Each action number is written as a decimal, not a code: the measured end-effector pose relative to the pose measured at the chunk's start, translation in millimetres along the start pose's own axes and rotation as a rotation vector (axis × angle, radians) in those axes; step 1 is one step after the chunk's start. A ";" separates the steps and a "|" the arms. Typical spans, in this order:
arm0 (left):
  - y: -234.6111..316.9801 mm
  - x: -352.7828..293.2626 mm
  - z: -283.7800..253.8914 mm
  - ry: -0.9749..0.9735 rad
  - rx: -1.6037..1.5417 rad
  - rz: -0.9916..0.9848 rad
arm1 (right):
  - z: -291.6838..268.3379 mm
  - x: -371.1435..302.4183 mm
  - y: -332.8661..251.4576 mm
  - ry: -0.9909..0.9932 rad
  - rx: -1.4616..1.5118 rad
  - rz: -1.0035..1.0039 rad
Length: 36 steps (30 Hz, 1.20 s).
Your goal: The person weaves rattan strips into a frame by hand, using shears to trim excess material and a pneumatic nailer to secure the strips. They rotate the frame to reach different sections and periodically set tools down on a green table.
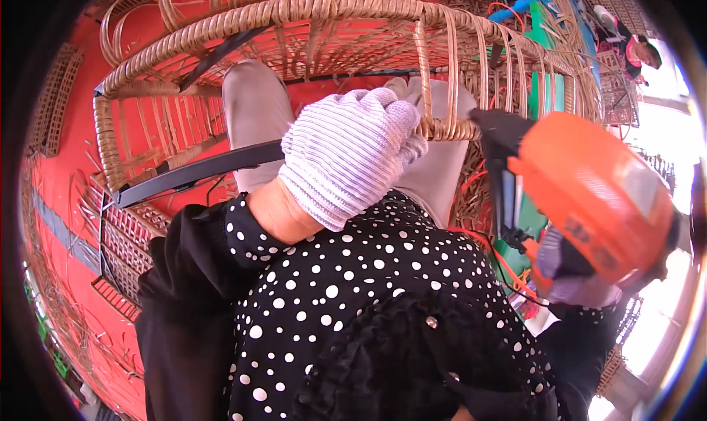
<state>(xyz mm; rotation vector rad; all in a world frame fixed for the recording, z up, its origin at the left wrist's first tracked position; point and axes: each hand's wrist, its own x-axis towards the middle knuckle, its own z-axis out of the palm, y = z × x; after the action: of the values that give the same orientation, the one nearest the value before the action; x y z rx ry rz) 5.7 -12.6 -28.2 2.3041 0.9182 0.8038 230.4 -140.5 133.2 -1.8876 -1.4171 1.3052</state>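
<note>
Across my lap rests a woven rattan frame [324,10], its bars partly wrapped in tan strips. My left hand [350,152], in a ribbed white-lilac glove, is closed around the near bar, where the bare black metal bar [206,167] passes into the wrapped part [445,130]. Its fingertips are turned away from view. In my right hand [571,270], also gloved, is an orange and black staple gun [596,193], held by the handle. The gun's black nose touches or nearly touches the wrapped bar just right of my left hand; contact is hard to make out.
A red-orange air hose [508,270] runs beside my right thigh. Loose rattan strips [471,200] litter the red floor [62,193]. Woven panels [125,244] lie at the left. Another person [641,53] is at the far right.
</note>
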 end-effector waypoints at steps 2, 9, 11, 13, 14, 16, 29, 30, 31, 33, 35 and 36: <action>1.5 0.5 0.4 -0.020 0.035 0.002 | -1.5 5.2 -5.6 -0.047 -0.028 0.054; -2.6 -2.2 2.8 -0.014 0.078 0.011 | -5.3 31.8 -26.5 -0.230 -0.126 0.203; -4.8 -2.1 6.5 0.017 0.066 0.038 | -6.7 38.2 -31.1 -0.261 -0.143 0.244; -6.0 -1.3 8.4 -0.003 0.073 0.021 | -7.2 44.2 -34.2 -0.290 -0.160 0.284; -6.8 0.1 10.3 -0.025 0.082 0.009 | -7.4 46.6 -35.5 -0.298 -0.166 0.310; -0.2 -2.5 2.0 -0.030 0.118 -0.011 | -7.9 46.1 -41.5 -0.332 -0.185 0.308; -3.1 -9.1 -22.4 -0.165 -0.069 -0.154 | 5.2 75.6 -70.5 -0.493 -0.280 0.423; -8.8 -4.6 -21.5 -0.229 -0.140 -0.174 | 5.0 77.1 -69.4 -0.480 -0.280 0.447; -11.4 -3.1 -17.0 -0.233 -0.155 -0.160 | 5.1 78.4 -68.7 -0.471 -0.278 0.471; -13.8 -3.4 -12.7 -0.162 -0.216 -0.141 | 3.3 80.1 -69.8 -0.452 -0.259 0.510; -13.4 -3.5 -13.9 -0.171 -0.248 -0.126 | 1.4 73.8 -70.5 -0.420 -0.225 0.544; -12.6 -3.1 -14.4 -0.168 -0.278 -0.126 | -0.4 70.3 -71.2 -0.394 -0.197 0.554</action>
<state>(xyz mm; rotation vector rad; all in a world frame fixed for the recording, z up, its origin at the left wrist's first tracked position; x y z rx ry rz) -11.3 -3.4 -27.6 2.0167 0.8126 0.6299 197.8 -49.7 159.8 -2.3601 -1.2753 1.9448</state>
